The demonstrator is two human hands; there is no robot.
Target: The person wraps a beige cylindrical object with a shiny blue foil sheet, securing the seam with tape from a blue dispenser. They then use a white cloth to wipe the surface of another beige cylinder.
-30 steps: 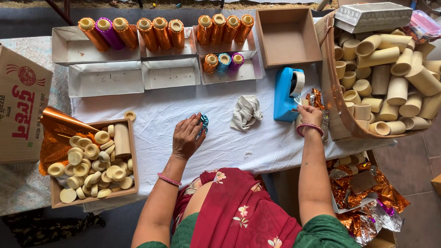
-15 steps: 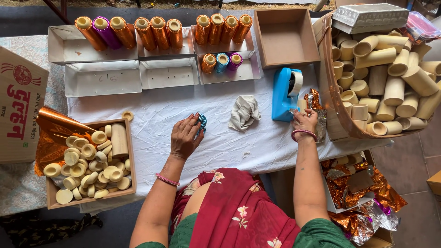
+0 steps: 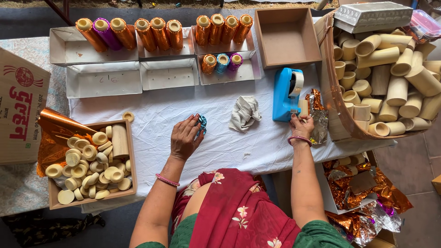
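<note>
Head view. Left hand [image 3: 184, 137] grasping blue foil-wrapped tube [image 3: 201, 124], pressing it on white-covered table [image 3: 161, 115], left of blue tape dispenser [image 3: 287, 94]. Crumpled white cloth [image 3: 245, 112] lying between tube and dispenser. Right hand [image 3: 301, 125] pinching at dispenser front edge; whether tape is held, cannot tell. Wooden box of plain rolls [image 3: 89, 163] sitting far left of dispenser. Basket of bare tubes [image 3: 386, 69] standing right of dispenser.
</note>
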